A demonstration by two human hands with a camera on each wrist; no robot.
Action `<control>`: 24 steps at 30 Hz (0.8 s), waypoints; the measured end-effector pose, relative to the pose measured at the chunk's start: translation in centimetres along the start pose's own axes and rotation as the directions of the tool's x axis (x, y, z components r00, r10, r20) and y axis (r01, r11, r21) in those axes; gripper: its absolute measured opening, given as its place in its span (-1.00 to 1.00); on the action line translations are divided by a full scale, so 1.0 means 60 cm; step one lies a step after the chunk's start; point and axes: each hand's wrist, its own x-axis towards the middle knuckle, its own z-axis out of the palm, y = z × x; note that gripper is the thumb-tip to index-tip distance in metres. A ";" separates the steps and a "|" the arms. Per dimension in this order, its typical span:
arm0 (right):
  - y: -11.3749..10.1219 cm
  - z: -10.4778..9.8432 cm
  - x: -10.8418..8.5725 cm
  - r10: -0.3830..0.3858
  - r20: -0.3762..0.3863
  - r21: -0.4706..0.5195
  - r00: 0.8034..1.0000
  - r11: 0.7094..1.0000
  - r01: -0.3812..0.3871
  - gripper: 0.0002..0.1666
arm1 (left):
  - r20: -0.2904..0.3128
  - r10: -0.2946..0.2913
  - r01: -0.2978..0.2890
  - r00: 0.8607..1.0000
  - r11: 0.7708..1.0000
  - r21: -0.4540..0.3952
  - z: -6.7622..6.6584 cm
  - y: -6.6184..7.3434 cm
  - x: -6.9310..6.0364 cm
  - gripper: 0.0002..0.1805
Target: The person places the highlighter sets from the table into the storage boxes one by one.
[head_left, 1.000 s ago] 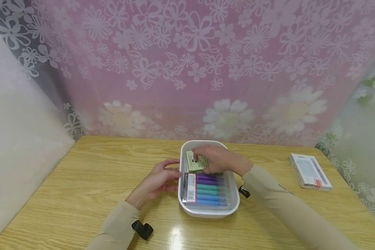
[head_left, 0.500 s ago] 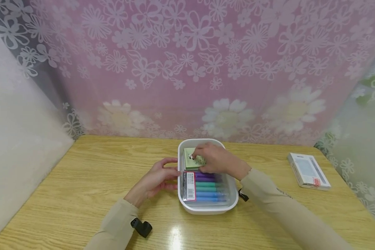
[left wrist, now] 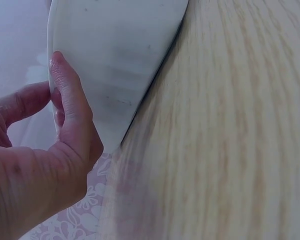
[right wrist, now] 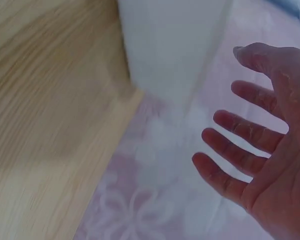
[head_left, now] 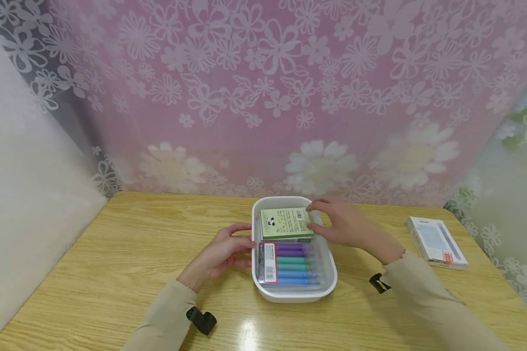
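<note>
A white plastic bin [head_left: 293,297] stands on the wooden table. My left hand [head_left: 224,251] holds its left side lightly, thumb at the rim and fingers against the outer wall; the left wrist view shows the same contact. Inside, at the back, lies a light green pack [head_left: 285,223] with a panda print, on top of something darker mostly hidden. In front of it sits a clear pack of pens [head_left: 292,267] in purple, green and blue. My right hand [head_left: 344,222] is over the bin's right rim, fingers spread beside the green pack, holding nothing.
A white flat box [head_left: 435,241] with a red sticker lies at the table's right. Behind the table [head_left: 158,243] hangs a pink flowered curtain [head_left: 246,97]; pale sheets flank both sides.
My right hand has let go of the green pack and drawn back to the right, leaving the pack in the bin. The left hand has stayed at the bin's side.
</note>
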 end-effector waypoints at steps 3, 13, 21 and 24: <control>0.026 -0.016 -0.028 0.084 -0.054 -0.018 0.995 0.996 -0.085 -0.54 | 0.003 0.004 -0.004 1.000 1.000 -0.002 0.000 0.001 0.000 -0.31; 0.119 -0.057 -0.135 0.390 -0.060 -0.077 0.919 0.916 -0.394 -0.24 | -0.005 -0.006 0.006 1.000 1.000 -0.011 -0.001 0.003 0.004 -0.30; 0.207 -0.047 -0.218 0.451 -0.079 -0.140 0.889 0.878 -0.458 -0.13 | -0.010 -0.004 0.004 1.000 1.000 -0.007 -0.004 0.004 0.002 -0.31; 0.228 -0.046 -0.237 0.492 -0.046 -0.136 0.869 0.859 -0.494 -0.08 | -0.015 0.000 0.000 1.000 1.000 -0.001 -0.003 0.004 0.001 -0.32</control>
